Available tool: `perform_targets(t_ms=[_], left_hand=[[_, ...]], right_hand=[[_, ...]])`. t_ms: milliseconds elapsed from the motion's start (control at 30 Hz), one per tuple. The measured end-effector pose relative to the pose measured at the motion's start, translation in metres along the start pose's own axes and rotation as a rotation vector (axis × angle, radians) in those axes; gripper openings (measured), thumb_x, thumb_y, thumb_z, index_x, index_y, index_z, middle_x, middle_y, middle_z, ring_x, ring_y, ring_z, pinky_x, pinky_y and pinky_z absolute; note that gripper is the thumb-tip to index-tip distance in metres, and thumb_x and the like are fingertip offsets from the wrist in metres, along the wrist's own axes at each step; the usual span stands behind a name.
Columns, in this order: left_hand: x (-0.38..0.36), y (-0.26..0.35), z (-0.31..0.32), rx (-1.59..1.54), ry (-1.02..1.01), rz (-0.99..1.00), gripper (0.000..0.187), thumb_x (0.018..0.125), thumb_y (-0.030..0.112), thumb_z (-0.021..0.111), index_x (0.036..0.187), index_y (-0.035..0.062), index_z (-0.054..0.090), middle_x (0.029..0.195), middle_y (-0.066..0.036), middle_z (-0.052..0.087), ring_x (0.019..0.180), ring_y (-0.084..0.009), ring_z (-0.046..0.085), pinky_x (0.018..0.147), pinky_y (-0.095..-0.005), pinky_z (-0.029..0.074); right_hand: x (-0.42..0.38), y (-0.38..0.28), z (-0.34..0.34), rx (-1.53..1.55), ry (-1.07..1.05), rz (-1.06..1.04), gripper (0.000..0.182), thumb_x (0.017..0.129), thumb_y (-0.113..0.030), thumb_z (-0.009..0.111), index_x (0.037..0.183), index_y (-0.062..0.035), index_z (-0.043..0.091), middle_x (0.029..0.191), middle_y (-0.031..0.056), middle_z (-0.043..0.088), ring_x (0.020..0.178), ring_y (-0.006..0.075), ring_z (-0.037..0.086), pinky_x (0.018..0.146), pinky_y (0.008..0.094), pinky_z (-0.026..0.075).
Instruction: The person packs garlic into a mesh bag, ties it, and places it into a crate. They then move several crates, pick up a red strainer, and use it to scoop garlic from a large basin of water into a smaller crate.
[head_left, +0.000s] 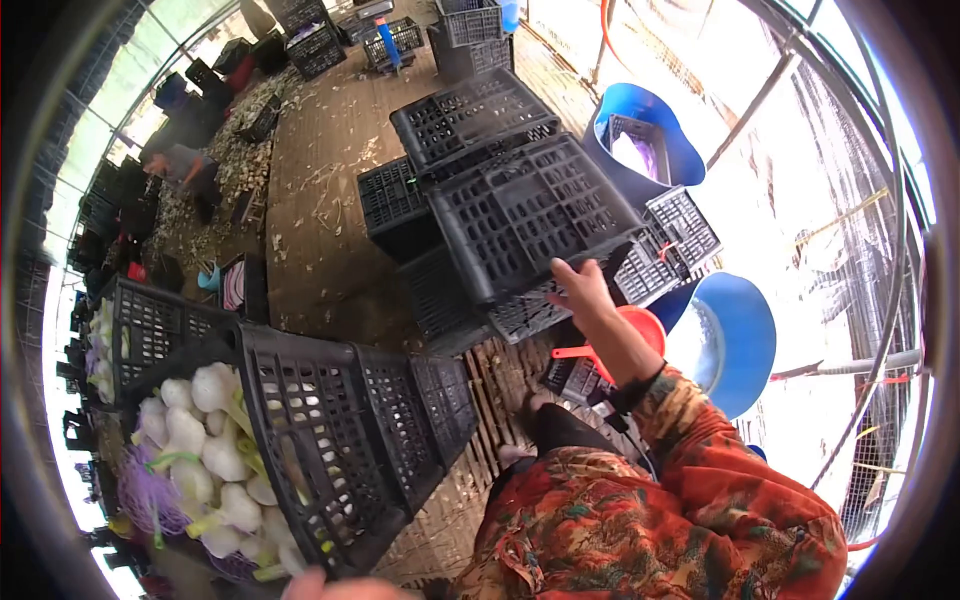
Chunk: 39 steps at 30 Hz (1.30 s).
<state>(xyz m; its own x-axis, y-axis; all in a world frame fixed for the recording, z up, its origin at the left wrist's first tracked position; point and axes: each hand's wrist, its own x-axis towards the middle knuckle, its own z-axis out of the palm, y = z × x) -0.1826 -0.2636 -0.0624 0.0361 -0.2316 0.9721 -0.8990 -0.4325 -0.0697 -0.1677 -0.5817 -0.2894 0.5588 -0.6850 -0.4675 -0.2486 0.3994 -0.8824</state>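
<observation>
My right hand reaches to the near corner of an upturned black plastic crate, its fingers apart and its fingertips right at the crate's edge. That crate rests on a stack of other black crates. At the bottom edge of the view, my left hand is mostly cut off and its fingers are hidden. It is beside a tall black crate filled with white garlic bulbs with short green stems. Purple netting lies against the bulbs.
Beyond my right arm stand a blue tub and a red-orange long-handled scoop. Another blue tub holds a crate. A person is at the far left by a heap on the floor. Slatted boards lie underfoot.
</observation>
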Motion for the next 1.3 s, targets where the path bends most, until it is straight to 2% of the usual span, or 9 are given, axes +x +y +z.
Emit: perform_targets(t_ms=[33, 100, 167, 300, 600, 733, 933, 1067, 1300], left_hand=[[-0.003, 0.001, 0.023, -0.097, -0.138, 0.000, 0.045, 0.087, 0.037, 0.043, 0.090, -0.0072, 0.051, 0.093, -0.024, 0.056, 0.082, -0.0346, 0.058, 0.066, -0.0350, 0.051], [-0.022, 0.016, 0.085, -0.258, -0.514, -0.554, 0.053, 0.068, 0.020, 0.066, 0.111, -0.0031, 0.044, 0.120, -0.019, 0.044, 0.114, -0.0275, 0.042, 0.097, -0.0373, 0.034], [-0.046, 0.010, 0.167, -0.325, -0.631, -0.459, 0.066, 0.069, 0.025, 0.068, 0.121, -0.0020, 0.037, 0.127, -0.018, 0.040, 0.121, -0.0339, 0.035, 0.100, -0.0420, 0.029], [-0.088, -0.012, 0.294, -0.313, -0.822, -0.283, 0.082, 0.075, 0.061, 0.048, 0.130, 0.0018, 0.031, 0.131, -0.018, 0.036, 0.123, -0.0364, 0.031, 0.098, -0.0492, 0.025], [-0.062, -0.092, 0.363, -0.284, -0.967, -0.290, 0.064, 0.077, 0.047, 0.054, 0.110, -0.0068, 0.051, 0.107, -0.023, 0.055, 0.101, -0.0380, 0.052, 0.089, -0.0401, 0.039], [-0.040, -0.157, 0.410, -0.084, -0.990, -0.263, 0.054, 0.085, 0.042, 0.046, 0.100, -0.0097, 0.053, 0.092, -0.021, 0.059, 0.088, -0.0308, 0.057, 0.079, -0.0352, 0.042], [-0.021, -0.210, 0.524, -0.201, -1.159, -0.427, 0.045, 0.092, 0.033, 0.036, 0.084, -0.0084, 0.051, 0.074, -0.011, 0.054, 0.070, -0.0188, 0.043, 0.070, -0.0307, 0.038], [-0.006, -0.225, 0.567, -0.262, -1.130, -0.468, 0.049, 0.092, 0.037, 0.038, 0.101, -0.0068, 0.056, 0.090, -0.009, 0.060, 0.081, -0.0168, 0.055, 0.075, -0.0276, 0.043], [0.010, -0.281, 0.605, 0.106, -1.053, -0.338, 0.065, 0.089, 0.049, 0.037, 0.116, -0.0089, 0.047, 0.111, -0.015, 0.054, 0.097, -0.0223, 0.053, 0.087, -0.0318, 0.039]], right_hand=[[0.000, 0.001, 0.006, -0.023, 0.001, -0.030, 0.034, 0.084, -0.026, 0.057, 0.103, -0.0012, 0.045, 0.098, 0.0077, 0.051, 0.092, 0.0180, 0.052, 0.067, 0.0359, 0.052], [-0.003, -0.006, 0.016, -0.065, -0.007, -0.046, 0.035, 0.085, -0.028, 0.055, 0.104, -0.0004, 0.045, 0.098, 0.0083, 0.051, 0.092, 0.0184, 0.052, 0.069, 0.0357, 0.051], [0.001, -0.014, 0.022, -0.192, -0.118, -0.126, 0.043, 0.084, -0.037, 0.051, 0.081, 0.0061, 0.055, 0.073, 0.0086, 0.053, 0.070, 0.0169, 0.053, 0.056, 0.0308, 0.045], [0.018, -0.045, 0.020, -0.134, -0.461, -0.235, 0.041, 0.087, -0.032, 0.042, 0.085, 0.0061, 0.056, 0.073, 0.0110, 0.058, 0.072, 0.0184, 0.055, 0.063, 0.0346, 0.044], [0.052, -0.039, 0.065, 0.069, -0.674, -0.790, 0.030, 0.085, -0.014, 0.049, 0.110, 0.0025, 0.049, 0.096, 0.0139, 0.057, 0.091, 0.0224, 0.054, 0.077, 0.0339, 0.044], [0.051, -0.040, -0.001, 0.326, -1.044, -0.583, 0.024, 0.087, -0.011, 0.050, 0.105, 0.0027, 0.052, 0.095, 0.0128, 0.058, 0.085, 0.0204, 0.057, 0.075, 0.0289, 0.046], [0.111, 0.058, -0.077, 0.649, -0.351, 0.020, 0.018, 0.087, -0.016, 0.052, 0.092, 0.0008, 0.055, 0.087, 0.0049, 0.059, 0.075, 0.0110, 0.056, 0.069, 0.0270, 0.047], [0.165, 0.158, -0.073, 0.454, 0.260, -0.102, 0.015, 0.086, -0.012, 0.050, 0.093, 0.0003, 0.054, 0.084, 0.0037, 0.057, 0.075, 0.0107, 0.054, 0.071, 0.0256, 0.046], [0.167, 0.219, -0.012, 0.554, 0.129, 0.076, 0.018, 0.082, -0.008, 0.052, 0.099, -0.0011, 0.053, 0.088, 0.0073, 0.058, 0.080, 0.0131, 0.056, 0.075, 0.0270, 0.045]])
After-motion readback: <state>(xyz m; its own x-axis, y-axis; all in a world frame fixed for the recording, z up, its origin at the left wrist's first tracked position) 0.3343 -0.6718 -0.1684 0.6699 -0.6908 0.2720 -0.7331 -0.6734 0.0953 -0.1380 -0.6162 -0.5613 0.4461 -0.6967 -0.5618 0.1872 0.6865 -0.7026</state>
